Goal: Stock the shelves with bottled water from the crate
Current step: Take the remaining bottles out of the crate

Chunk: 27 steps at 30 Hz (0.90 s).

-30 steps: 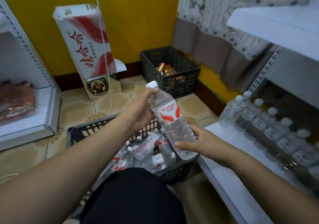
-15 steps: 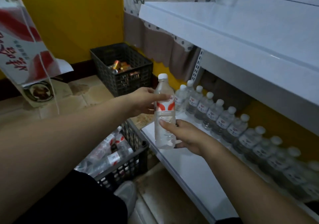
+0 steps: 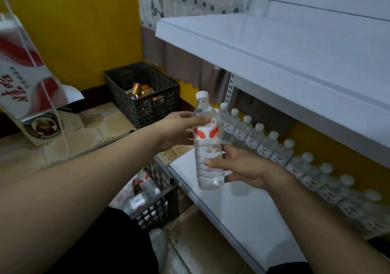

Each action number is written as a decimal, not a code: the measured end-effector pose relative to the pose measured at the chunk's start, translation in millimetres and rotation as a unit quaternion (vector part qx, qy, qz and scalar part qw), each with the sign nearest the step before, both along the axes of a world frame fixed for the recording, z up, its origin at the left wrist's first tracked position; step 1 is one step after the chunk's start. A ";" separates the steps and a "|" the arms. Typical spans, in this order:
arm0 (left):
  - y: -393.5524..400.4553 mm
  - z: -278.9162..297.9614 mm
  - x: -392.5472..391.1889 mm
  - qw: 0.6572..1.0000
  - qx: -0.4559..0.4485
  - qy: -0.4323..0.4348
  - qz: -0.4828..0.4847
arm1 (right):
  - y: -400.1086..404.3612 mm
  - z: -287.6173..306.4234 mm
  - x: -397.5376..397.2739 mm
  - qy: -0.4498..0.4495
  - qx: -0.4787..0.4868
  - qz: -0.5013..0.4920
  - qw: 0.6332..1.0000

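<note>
The crate (image 3: pixel 162 197) is largely hidden behind the left forearm and a dark trouser leg; only its near corner and a few lying bottles inside are seen. The row of bottles (image 3: pixel 272 145) at the back of the lower shelf (image 3: pixel 238 208) is blurred toward the right edge, where it is cut off. A second black crate (image 3: pixel 145 92) by the yellow wall is seen to hold cans. One water bottle (image 3: pixel 207 140) is held upright above the lower shelf's front edge: the left hand (image 3: pixel 175 128) has its grip closed around the label, the right hand (image 3: pixel 240 168) around the lower body
</note>
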<state>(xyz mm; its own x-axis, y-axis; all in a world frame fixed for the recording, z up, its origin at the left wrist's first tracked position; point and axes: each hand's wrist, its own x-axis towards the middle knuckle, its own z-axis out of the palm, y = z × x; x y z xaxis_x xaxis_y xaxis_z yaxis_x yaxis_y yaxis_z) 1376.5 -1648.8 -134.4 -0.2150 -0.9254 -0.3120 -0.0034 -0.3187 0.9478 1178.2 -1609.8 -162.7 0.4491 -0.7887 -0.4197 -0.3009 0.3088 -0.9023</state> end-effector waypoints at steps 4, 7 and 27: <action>43.3 28.4 12.8 0.999 0.040 -0.026 0.020 | 35.2 18.9 13.2 -0.002 0.007 0.036 0.999; 77.0 52.3 28.2 0.997 0.053 -0.045 0.019 | 65.2 36.9 27.5 -0.008 0.006 0.059 0.998; 54.0 290.6 -47.9 0.951 -0.304 0.036 -0.029 | 47.8 275.5 -15.9 0.093 -0.378 -0.166 0.906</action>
